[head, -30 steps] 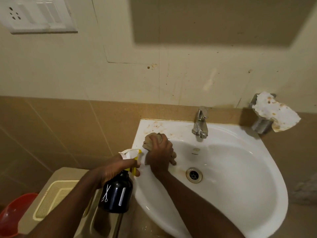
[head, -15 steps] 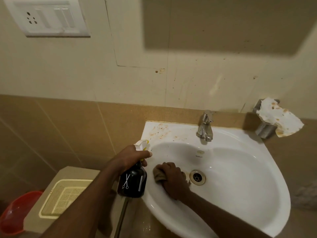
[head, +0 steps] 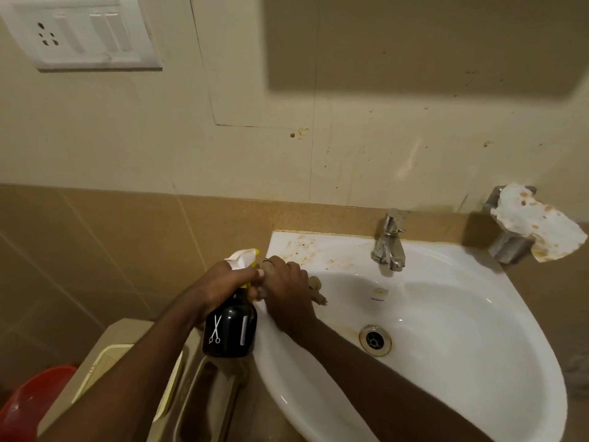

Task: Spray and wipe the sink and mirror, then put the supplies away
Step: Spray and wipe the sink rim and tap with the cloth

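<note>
A white corner sink point(head: 478, 362) fills the lower right, with brown stains on its back left ledge. My right hand point(head: 287, 291) grips a brown cloth point(head: 315, 287) and presses it on the sink's left rim. Just left of it, my left hand point(head: 223, 285) holds a black spray bottle point(head: 230, 333) by its white and yellow trigger head, beside the sink's edge. The two hands touch. No mirror shows in view, only a dark shadow on the wall above.
A chrome tap point(head: 389, 242) stands at the back of the sink above the drain point(head: 374, 340). A metal holder with stained paper point(head: 535, 229) sticks out from the wall at right. A beige bin point(head: 127, 378) and red bucket point(head: 28, 403) sit lower left. A switch plate point(head: 83, 33) hangs upper left.
My right hand moved the cloth from the basin beside the drain back up to the left rim. The left hand with the bottle shifted little and now touches the right hand.
</note>
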